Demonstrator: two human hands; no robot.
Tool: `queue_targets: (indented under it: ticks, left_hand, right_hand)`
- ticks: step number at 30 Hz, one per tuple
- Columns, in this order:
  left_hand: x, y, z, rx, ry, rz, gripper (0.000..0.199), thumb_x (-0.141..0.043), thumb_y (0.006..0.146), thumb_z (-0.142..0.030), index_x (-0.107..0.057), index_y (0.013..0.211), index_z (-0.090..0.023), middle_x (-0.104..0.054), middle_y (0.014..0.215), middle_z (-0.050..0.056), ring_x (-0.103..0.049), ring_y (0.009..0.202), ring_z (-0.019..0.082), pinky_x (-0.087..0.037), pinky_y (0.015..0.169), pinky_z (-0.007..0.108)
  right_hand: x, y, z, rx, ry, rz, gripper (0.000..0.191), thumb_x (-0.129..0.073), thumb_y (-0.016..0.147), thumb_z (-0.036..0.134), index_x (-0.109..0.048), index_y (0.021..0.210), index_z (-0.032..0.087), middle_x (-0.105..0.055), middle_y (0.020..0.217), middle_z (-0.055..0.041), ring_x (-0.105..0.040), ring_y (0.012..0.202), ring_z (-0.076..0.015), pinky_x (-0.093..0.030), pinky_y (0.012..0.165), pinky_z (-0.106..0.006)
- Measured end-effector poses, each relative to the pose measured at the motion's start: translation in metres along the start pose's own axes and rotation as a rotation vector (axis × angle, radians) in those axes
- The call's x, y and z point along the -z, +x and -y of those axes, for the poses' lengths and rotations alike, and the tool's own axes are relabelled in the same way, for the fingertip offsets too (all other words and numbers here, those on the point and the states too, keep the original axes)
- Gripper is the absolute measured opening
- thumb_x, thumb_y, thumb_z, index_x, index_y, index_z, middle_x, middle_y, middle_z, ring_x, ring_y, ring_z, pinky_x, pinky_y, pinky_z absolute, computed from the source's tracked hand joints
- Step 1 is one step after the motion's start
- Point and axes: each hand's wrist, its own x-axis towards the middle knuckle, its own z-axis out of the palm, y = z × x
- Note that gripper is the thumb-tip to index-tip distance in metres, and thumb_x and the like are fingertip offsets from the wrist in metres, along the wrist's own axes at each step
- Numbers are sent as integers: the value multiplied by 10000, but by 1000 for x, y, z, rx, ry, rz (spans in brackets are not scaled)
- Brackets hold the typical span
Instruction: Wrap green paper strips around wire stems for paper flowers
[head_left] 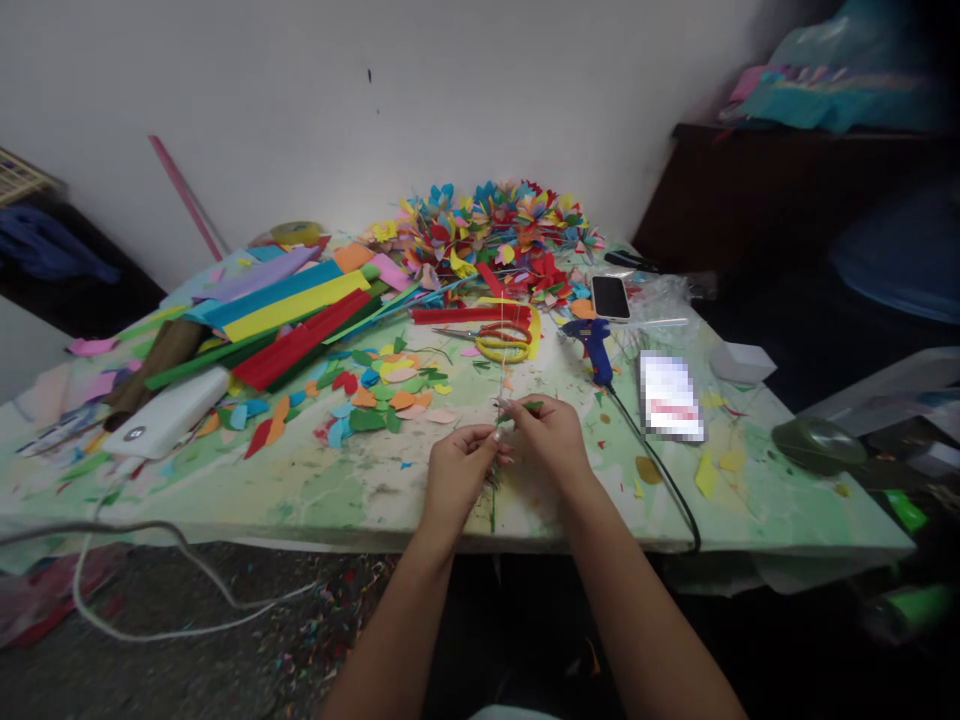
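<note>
Above the table's front edge, my left hand (459, 470) is closed, thumb and fingers pinching a thin wire stem (502, 345) that stands nearly upright. Green wrapping shows on the stem's lower end. Close against it, my right hand (551, 435) is closed too, with a small strip of green paper (533, 405) between its fingers at the stem. The fingertips of both hands almost touch and partly hide the wire. Just beyond lie scissors (504, 343) with red and yellow handles, beside a folded red paper strip (457, 314).
Paper flowers (495, 225) are heaped against the wall. Coloured paper rolls (292, 300) and cut petals (397, 395) cover the left. On the right are a blue glue gun (596, 350) with its cord, a phone (610, 297) and a green tape roll (817, 445).
</note>
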Motion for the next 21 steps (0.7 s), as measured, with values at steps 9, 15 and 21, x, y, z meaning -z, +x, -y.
queue_targets:
  ticks: [9, 15, 21]
  left_hand:
    - [1, -2, 0, -5, 22, 11, 234, -714, 646, -295, -672, 792, -117, -682, 602, 32, -594, 493, 96, -384, 446, 169]
    - [0, -3, -2, 18, 72, -10, 188, -713, 648, -270, -634, 737, -125, -676, 589, 27, -586, 465, 94, -371, 407, 158]
    - [-6, -14, -19, 35, 89, 4, 154, -707, 640, -238, -611, 689, -127, -671, 559, 21, -592, 462, 95, -383, 401, 152]
  right_hand:
    - [2, 0, -3, 5, -56, -1, 350, -615, 754, 486, -683, 606, 176, -635, 543, -21, -538, 523, -139, -364, 517, -249]
    - [2, -1, -2, 30, 32, -20, 301, -651, 736, 449, -663, 593, 184, -616, 532, -6, -521, 521, -131, -372, 520, -249]
    - [3, -3, 5, 90, 235, -9, 270, -662, 740, 414, -634, 594, 189, -614, 561, 2, -534, 538, -119, -427, 552, -249]
